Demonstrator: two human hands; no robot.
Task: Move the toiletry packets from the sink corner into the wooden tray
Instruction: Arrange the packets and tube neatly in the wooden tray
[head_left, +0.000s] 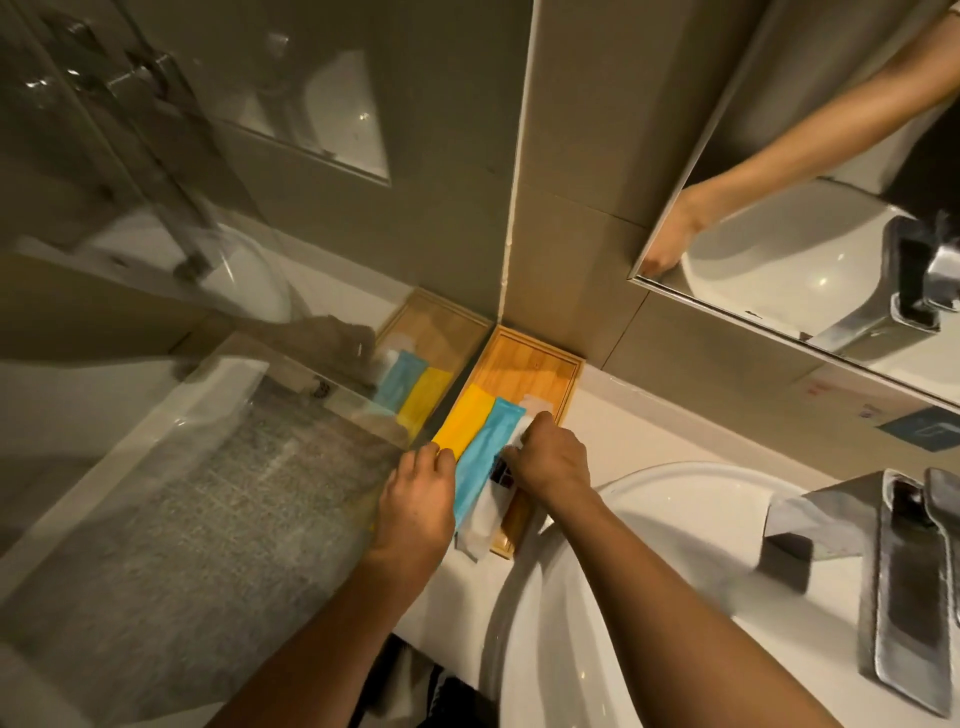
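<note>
A wooden tray (535, 364) sits in the wall corner on the white counter. Three long packets lie in it side by side: a yellow packet (464, 421) on the left, a blue packet (485, 452) in the middle, a white packet (480, 525) on the right. My left hand (418, 499) rests on the near ends of the yellow and blue packets, fingers curled over them. My right hand (550, 457) pinches the white packet near its far end. The packets' near ends hang over the tray's front edge.
A white sink basin (649, 571) lies right of the tray, with a chrome tap (893, 571) at far right. A glass panel (249, 441) stands left of the tray and reflects it. A mirror (810, 182) hangs above the counter.
</note>
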